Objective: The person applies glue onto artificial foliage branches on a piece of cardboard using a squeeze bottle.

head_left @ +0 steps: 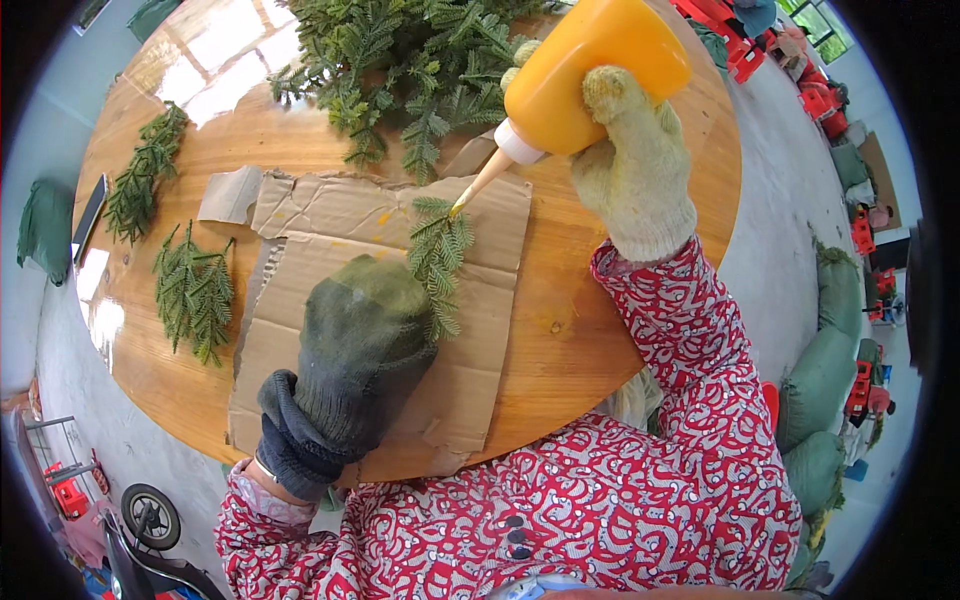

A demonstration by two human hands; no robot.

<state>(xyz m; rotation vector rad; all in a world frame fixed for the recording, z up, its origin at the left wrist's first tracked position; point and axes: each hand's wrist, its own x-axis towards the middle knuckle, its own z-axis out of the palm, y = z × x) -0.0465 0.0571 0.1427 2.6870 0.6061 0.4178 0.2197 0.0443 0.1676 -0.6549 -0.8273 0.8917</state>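
In a cream knit glove, my right hand (640,170) is wrapped round an orange-yellow squeeze bottle (595,75). The bottle is tilted downward, and the tip of its long pale nozzle (480,182) meets the upper end of a green fir sprig (440,255). My left hand (365,320), in a dark glove stained greenish-yellow, is closed at the left side of that sprig; its fingertips are mostly hidden beneath the hand. Under the sprig and left hand lies a creased cardboard sheet (480,350) with yellow smears near its top.
A round wooden table (570,330) carries a large heap of fir branches (410,70) at the back. Two smaller bunches, one upper (145,175) and one lower (195,290), lie at left. A dark flat strip (90,217) rests by the left edge. Green sacks (822,370) stand right.
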